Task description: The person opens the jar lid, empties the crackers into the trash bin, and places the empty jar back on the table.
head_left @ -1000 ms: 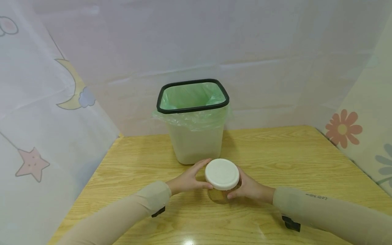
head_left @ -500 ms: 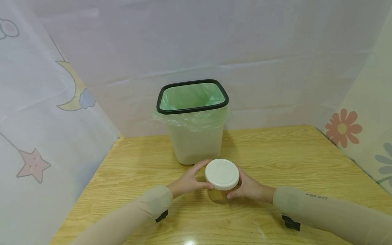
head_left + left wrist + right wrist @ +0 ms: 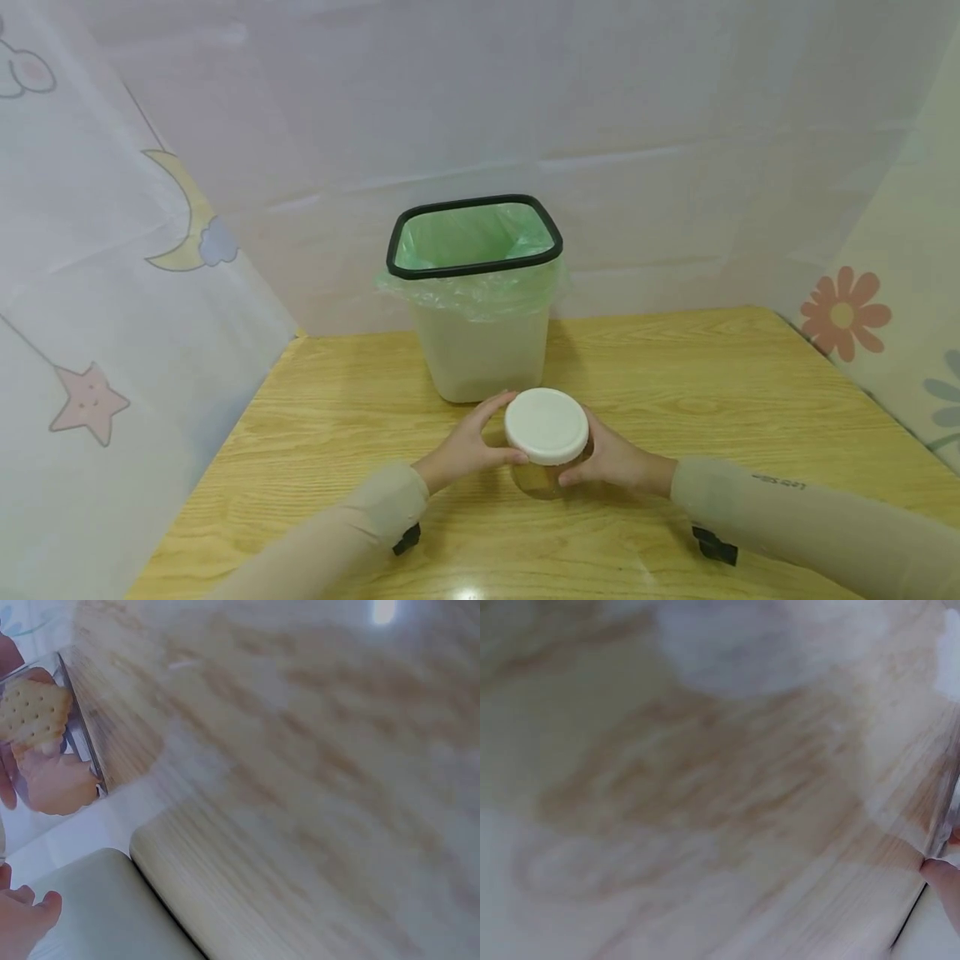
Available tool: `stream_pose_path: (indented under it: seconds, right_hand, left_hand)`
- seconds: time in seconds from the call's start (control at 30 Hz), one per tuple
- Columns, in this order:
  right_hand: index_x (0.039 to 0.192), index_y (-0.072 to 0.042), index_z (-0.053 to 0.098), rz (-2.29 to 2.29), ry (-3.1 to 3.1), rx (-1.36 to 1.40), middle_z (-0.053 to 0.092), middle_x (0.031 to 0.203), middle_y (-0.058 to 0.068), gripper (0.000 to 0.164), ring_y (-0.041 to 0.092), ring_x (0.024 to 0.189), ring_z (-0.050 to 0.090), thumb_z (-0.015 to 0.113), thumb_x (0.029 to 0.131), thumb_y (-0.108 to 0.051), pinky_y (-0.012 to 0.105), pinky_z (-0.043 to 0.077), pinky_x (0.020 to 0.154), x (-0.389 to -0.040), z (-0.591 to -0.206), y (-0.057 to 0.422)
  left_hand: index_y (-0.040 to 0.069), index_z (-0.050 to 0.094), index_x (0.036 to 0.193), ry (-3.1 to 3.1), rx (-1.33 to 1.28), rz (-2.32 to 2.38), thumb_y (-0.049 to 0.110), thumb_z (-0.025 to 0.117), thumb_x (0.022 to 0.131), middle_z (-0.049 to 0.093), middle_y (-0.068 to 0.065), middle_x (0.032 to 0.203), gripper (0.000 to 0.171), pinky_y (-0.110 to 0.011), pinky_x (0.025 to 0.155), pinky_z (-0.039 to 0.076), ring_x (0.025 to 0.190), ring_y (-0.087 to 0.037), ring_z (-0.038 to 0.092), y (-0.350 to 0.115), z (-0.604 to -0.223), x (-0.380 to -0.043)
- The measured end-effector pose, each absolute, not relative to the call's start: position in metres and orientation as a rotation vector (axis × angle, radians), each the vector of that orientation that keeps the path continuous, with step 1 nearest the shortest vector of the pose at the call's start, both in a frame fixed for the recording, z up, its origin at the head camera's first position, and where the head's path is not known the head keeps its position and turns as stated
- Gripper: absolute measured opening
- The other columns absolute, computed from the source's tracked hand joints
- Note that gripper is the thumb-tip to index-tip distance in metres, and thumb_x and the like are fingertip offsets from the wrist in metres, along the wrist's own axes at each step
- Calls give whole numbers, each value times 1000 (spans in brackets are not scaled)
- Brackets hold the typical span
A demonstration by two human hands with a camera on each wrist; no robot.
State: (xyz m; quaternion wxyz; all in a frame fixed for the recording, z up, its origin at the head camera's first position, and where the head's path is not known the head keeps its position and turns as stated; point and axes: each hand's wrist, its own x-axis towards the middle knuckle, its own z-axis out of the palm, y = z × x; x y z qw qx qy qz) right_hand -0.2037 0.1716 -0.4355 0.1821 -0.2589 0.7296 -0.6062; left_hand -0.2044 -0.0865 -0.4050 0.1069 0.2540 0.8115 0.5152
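On a wood-grain table (image 3: 712, 383), left hand (image 3: 465, 448) gripping 1 white lid (image 3: 547, 425), right hand (image 3: 613, 457) round the clear jar (image 3: 534, 478) beneath

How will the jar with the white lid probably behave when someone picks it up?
The jar will probably feel stiff, because its clear side looks straight. It may be somewhat slippery, as its surface looks smooth. The cracker inside looks thin and dry, so it might break if shaken.
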Motion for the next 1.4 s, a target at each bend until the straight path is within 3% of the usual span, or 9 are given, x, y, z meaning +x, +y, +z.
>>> stream_pose_path:
  seconds: [0.27, 0.6, 0.77, 1.03, 1.4]
  right_hand:
    - [149, 6, 5, -1720, 2053, -697, 25, 146, 30, 110, 46, 130, 29, 85, 74, -8, 64, 24, 104, -204, -436, 172]
    - [148, 6, 5, -1717, 2048, -751, 25, 144, 32, 109, 45, 124, 36, 85, 75, -9, 49, 41, 96, -205, -438, 173]
    - [148, 6, 4, -1705, 2059, -746, 25, 145, 32, 109, 46, 125, 36, 84, 76, -8, 51, 42, 96, -206, -437, 174]
    - [148, 6, 6, -1669, 2110, -739, 26, 145, 30, 109, 47, 129, 31, 85, 75, -11, 64, 30, 101, -205, -436, 173]
    - [148, 6, 5, -1701, 2057, -762, 25, 144, 32, 108, 47, 126, 34, 84, 76, -10, 51, 40, 97, -205, -437, 172]
  left_hand:
    - [13, 38, 149, 2426, 737, 1526, 22, 82, 81, 25, -18, 157, 81, -64, 109, 19, 144, -35, 19, -85, -405, -201]
    - [10, 39, 148, 2484, 727, 1528, 22, 83, 80, 26, -21, 155, 82, -64, 107, 23, 142, -38, 24, -80, -405, -194]
    - [10, 38, 149, 2482, 721, 1545, 23, 82, 80, 25, -21, 155, 82, -64, 108, 23, 142, -38, 23, -79, -406, -193]
    - [9, 36, 149, 2504, 727, 1532, 26, 81, 81, 25, -22, 155, 83, -64, 107, 24, 142, -40, 22, -79, -405, -190]
    - [4, 37, 147, 2556, 668, 1489, 26, 82, 80, 27, -23, 154, 84, -64, 107, 25, 141, -42, 24, -76, -401, -184]
